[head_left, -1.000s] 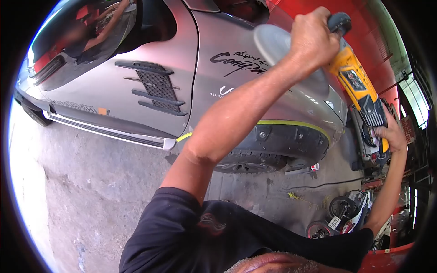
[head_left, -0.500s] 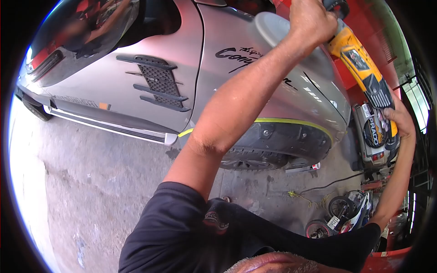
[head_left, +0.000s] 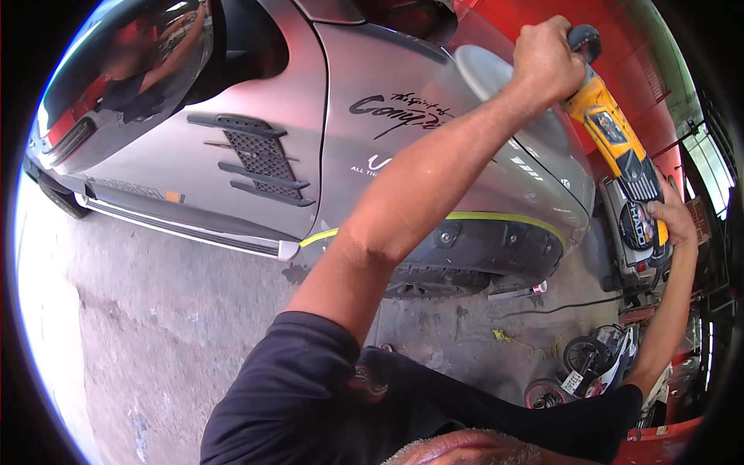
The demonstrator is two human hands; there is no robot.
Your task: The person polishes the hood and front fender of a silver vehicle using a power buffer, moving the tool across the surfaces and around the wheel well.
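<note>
A yellow and black power polisher (head_left: 616,136) is held in both hands over the front fender of a silver car (head_left: 372,70). My left hand (head_left: 549,62) is closed round the black handle (head_left: 585,43) at its head end. My right hand (head_left: 676,215) grips the rear of its body, farther right. The round pale pad (head_left: 482,71) lies against the car's upper surface beside my left hand, partly hidden by that hand and forearm. Black lettering (head_left: 395,112) shows on the fender to the left of my left forearm.
The car's wheel (head_left: 434,280) and yellow-edged arch trim (head_left: 496,232) are below my left forearm. A dark cable (head_left: 554,310) crosses the concrete floor (head_left: 178,333). A motorcycle (head_left: 593,360) stands at lower right, another vehicle (head_left: 620,232) behind my right hand, and a red surface (head_left: 535,23) beyond.
The polisher and both hands have moved slightly down in the view, my left hand also a little right. The view of the car has shifted, and more fender lettering shows.
</note>
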